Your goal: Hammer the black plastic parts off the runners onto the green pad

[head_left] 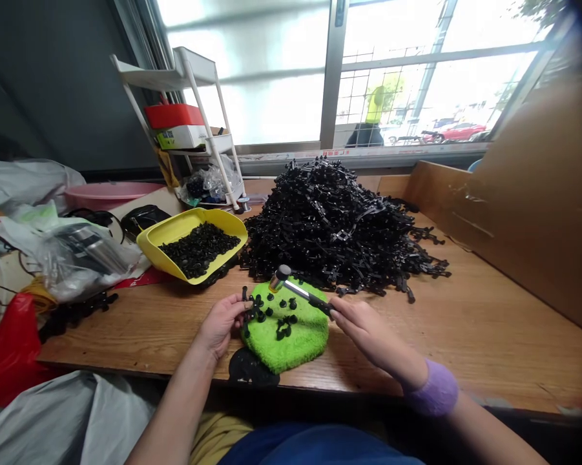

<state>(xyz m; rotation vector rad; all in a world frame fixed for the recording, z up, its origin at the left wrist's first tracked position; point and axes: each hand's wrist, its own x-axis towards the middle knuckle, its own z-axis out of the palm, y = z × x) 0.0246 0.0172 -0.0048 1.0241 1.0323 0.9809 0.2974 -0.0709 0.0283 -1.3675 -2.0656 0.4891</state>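
In my right hand (356,323) is the black handle of a small hammer (295,289). Its head, dark on top and yellowish below, is just above the far left part of a bright green fluffy cloth (291,352). My left hand (224,323) pinches a black plastic part (254,309) at the cloth's left edge. Several small black round caps (283,303) lie scattered on the cloth. Under the cloth's front left corner a flat black piece (252,369) sticks out at the table edge.
A big heap of black plastic parts (334,226) rises behind the cloth. Left of it, a yellow scoop-shaped tray (150,248) holds small black pieces. A cardboard sheet (537,213) stands at the right. A white shelf rack (194,77) and a bagged steel flask (94,248) are on the left.
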